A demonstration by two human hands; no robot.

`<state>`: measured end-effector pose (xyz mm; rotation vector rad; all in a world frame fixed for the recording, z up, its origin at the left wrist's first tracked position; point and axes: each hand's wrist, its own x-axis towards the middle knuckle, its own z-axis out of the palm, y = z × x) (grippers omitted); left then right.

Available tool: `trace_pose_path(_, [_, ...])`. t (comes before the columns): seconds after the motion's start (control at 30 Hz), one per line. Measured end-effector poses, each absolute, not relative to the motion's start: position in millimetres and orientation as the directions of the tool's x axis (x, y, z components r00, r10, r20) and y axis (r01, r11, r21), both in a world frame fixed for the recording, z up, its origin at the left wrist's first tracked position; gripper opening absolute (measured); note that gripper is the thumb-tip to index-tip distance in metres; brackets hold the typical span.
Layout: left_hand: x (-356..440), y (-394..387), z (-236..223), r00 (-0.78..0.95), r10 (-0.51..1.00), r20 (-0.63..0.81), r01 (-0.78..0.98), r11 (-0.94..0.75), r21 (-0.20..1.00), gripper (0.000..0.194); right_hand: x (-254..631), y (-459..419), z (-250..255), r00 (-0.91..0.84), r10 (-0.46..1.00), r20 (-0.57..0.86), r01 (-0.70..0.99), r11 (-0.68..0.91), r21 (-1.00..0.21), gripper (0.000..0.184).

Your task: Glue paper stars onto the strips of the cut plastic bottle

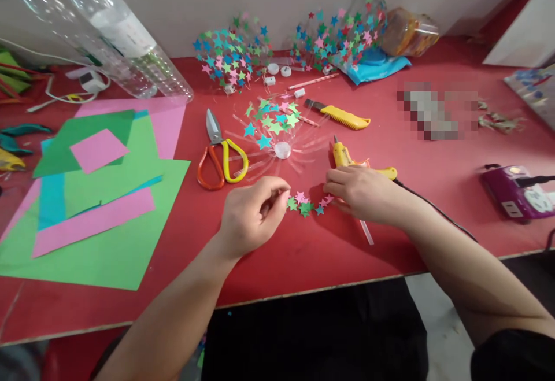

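My left hand (255, 216) rests on the red table, thumb and fingertips pinched together; anything between them is too small to make out. Just right of it lies a short row of small paper stars (305, 207) in pink, green and blue. At the row's right end, my right hand (364, 193) reaches over with bent fingers slightly apart, partly covering a yellow glue gun (342, 154). A clear glue stick (366, 232) shows below that hand. Beyond the hands, clear plastic strips spread from a white round cap (282, 150), with green and blue stars (269, 121) on their far ends.
Scissors (214, 132) with red and yellow handles lie left of the strips. A yellow cutter (347, 117) lies behind the glue gun. Coloured paper sheets (165, 196) cover the left side. Star-covered clear balls (225, 60), plastic bottles (125, 34) and a purple power strip (515, 196) surround the work.
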<state>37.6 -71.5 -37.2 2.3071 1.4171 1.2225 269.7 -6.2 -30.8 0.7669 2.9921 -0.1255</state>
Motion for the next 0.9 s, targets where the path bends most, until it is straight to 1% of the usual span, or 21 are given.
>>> trace_pose_path(0.13, [43, -73, -38, 0.323, 0.790, 0.522, 0.661, -0.583, 0.472, 0.006, 266, -10, -35, -0.893, 0.450, -0.017, 0.449, 0.893, 0.031, 0.024])
trace_pose_path(0.23, [45, -73, -39, 0.353, 0.773, 0.527, 0.646, -0.609, 0.460, 0.007, 265, -11, -39, -0.906, 0.423, 0.027, 0.424, 0.905, 0.040, 0.029])
trace_pose_path(0.33, [45, -72, -41, 0.357, 0.771, 0.528, 0.624, -0.617, 0.479, 0.010, 266, -9, -41, -0.908, 0.415, 0.059, 0.415, 0.910, -0.005, 0.029])
trace_pose_path(0.4, [46, -73, -42, 0.358, 0.776, 0.519, 0.609, -0.616, 0.500, 0.011, 266, -9, -38, -0.900, 0.424, 0.105, 0.421, 0.906, -0.054, 0.027])
trace_pose_path(0.43, [47, -74, -42, 0.359, 0.781, 0.511, 0.600, -0.613, 0.515, 0.010, 265, -10, -36, -0.889, 0.431, 0.154, 0.422, 0.902, -0.088, 0.026])
trace_pose_path(0.5, [49, -76, -41, 0.354, 0.809, 0.469, 0.570, -0.584, 0.577, 0.008, 261, -16, -33, -0.837, 0.448, 0.313, 0.417, 0.894, -0.165, 0.021])
trace_pose_path(0.57, [53, -78, -39, 0.338, 0.872, 0.355, 0.507, -0.487, 0.712, 0.010, 257, -23, -31, -0.748, 0.442, 0.495, 0.387, 0.897, -0.216, 0.014])
trace_pose_path(0.6, [55, -79, -37, 0.326, 0.905, 0.275, 0.454, -0.405, 0.793, 0.013, 255, -27, -31, -0.711, 0.423, 0.561, 0.370, 0.904, -0.213, 0.012])
trace_pose_path(0.67, [58, -81, -35, 0.308, 0.945, 0.107, 0.316, -0.208, 0.926, 0.021, 253, -33, -32, -0.678, 0.368, 0.636, 0.349, 0.923, -0.161, 0.008])
trace_pose_path(0.7, [59, -81, -34, 0.299, 0.954, 0.036, 0.247, -0.114, 0.962, 0.023, 253, -34, -33, -0.678, 0.342, 0.650, 0.346, 0.930, -0.128, 0.007])
trace_pose_path(0.8, [59, -81, -34, 0.264, 0.960, -0.094, 0.112, 0.067, 0.991, 0.024, 255, -34, -35, -0.695, 0.290, 0.657, 0.341, 0.939, -0.054, 0.011])
trace_pose_path(0.9, [59, -79, -33, 0.229, 0.962, -0.151, 0.066, 0.139, 0.988, 0.019, 256, -33, -35, -0.714, 0.267, 0.647, 0.330, 0.944, -0.026, 0.013])
